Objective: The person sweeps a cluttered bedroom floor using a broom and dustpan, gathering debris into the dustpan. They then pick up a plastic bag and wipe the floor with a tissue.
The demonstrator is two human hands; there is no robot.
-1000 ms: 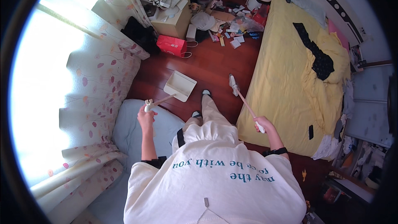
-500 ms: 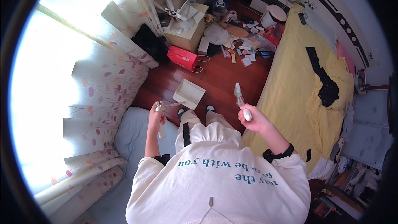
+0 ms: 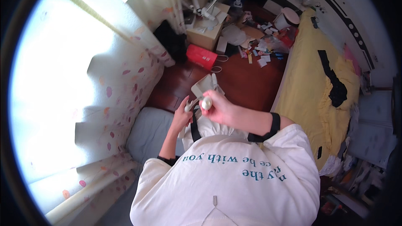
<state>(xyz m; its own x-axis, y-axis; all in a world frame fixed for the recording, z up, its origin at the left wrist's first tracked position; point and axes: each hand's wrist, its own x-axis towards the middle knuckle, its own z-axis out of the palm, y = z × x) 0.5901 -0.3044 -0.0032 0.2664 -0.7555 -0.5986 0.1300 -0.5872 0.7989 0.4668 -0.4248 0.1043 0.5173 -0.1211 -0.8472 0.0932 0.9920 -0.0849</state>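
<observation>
My left hand is closed round the pale handle of a long-handled dustpan, its fingers partly hidden. The dustpan's off-white pan is low over the reddish floor, beyond my hands. My right hand grips a white broom, whose rounded handle end points up toward me. The narrow pale head of the broom shows at the right side of the pan; I cannot tell whether they touch. My two hands are close together in front of my waist, the right one partly covering the pan and its handle.
A red paper bag lies beside a small cabinet. Loose papers, small boxes and plastic bags litter the far floor, near a white bin. The yellow-covered bed lies right; a patterned curtain hangs left.
My right hand has swung left with the broom, from beside the bed to the dustpan. My left hand has moved inward and slightly right with the dustpan. The view has shifted a little.
</observation>
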